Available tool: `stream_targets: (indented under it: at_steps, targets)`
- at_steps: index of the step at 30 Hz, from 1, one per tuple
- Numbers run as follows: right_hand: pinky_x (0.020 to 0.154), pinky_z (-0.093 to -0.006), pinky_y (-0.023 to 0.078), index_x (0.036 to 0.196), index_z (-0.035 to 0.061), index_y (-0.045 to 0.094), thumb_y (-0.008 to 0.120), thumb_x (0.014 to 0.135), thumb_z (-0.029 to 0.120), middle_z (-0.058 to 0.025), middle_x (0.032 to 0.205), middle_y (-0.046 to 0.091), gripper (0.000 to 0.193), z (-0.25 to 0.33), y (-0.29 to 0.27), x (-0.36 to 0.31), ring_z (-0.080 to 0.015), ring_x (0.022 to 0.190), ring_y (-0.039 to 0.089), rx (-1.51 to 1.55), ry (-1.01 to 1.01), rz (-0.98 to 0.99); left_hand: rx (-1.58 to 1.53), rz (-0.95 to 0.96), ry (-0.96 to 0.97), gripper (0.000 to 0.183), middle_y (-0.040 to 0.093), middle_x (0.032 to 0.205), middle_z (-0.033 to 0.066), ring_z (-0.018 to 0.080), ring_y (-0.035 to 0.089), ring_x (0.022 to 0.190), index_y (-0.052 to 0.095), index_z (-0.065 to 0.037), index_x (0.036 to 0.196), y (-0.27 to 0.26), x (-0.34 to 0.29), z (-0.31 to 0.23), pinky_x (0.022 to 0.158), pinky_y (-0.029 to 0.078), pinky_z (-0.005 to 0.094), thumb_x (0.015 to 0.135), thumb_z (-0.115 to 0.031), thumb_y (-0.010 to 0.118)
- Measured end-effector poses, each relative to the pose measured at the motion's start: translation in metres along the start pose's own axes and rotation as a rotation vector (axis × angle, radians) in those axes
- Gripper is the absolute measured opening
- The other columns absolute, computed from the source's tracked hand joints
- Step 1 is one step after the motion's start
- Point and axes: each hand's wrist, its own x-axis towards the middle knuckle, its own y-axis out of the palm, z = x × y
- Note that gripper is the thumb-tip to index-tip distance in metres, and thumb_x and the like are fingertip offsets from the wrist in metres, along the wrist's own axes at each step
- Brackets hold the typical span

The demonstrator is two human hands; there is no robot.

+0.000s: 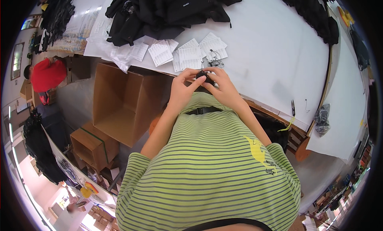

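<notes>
The fingers of the left hand and right hand are clamped on a small black item, which sits between their tips. Just beyond them, cards and cords (thin, black, tangled) lie on the table; farther beyond, black clothes. Snips rest well right of the fingers, a box left.

Garments — matt cloth, tabletop — smooth

Small black item, partly hidden
</notes>
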Motion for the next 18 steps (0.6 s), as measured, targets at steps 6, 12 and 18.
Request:
stream_targets:
  at_steps: [6,12,18]
  targets:
    - [0.09,-0.0348,0.04,0.097,0.0012,0.059,0.062,0.081,0.013,-0.0075,0.102,0.06,0.02,-0.006,-0.01,-0.006,-0.0229,0.102,0.051,0.022,0.049,-0.144,0.199,0.058,0.022,0.021,0.064,0.084,0.0048,0.0112,0.059,0.083,0.064,0.001,0.094,0.002,0.016,-0.001,0.074,0.046,0.023,0.083,-0.016,0.068]
    - [0.073,-0.0267,0.04,0.089,0.0021,0.058,0.055,0.087,0.016,-0.0034,0.072,0.058,0.015,-0.03,-0.036,0.008,-0.0127,0.072,0.051,0.723,0.285,0.134,-0.365,0.363,-0.261,0.023,0.061,0.078,0.0039,0.008,0.055,0.074,0.054,-0.003,0.101,0.005,0.035,0.001,0.07,0.044,0.0234,0.086,-0.017,0.065]
    - [0.05,-0.022,0.035,0.091,0.0059,0.053,0.051,0.092,0.019,0.004,0.062,0.044,0.013,-0.029,-0.065,0.014,-0.006,0.053,0.04,0.794,0.62,0.263,-0.026,0.45,-0.244,0.024,0.06,0.084,0.0001,0.0069,0.053,0.074,0.054,-0.006,0.103,0.008,0.062,0.02,0.068,0.041,0.0211,0.084,-0.012,0.066]
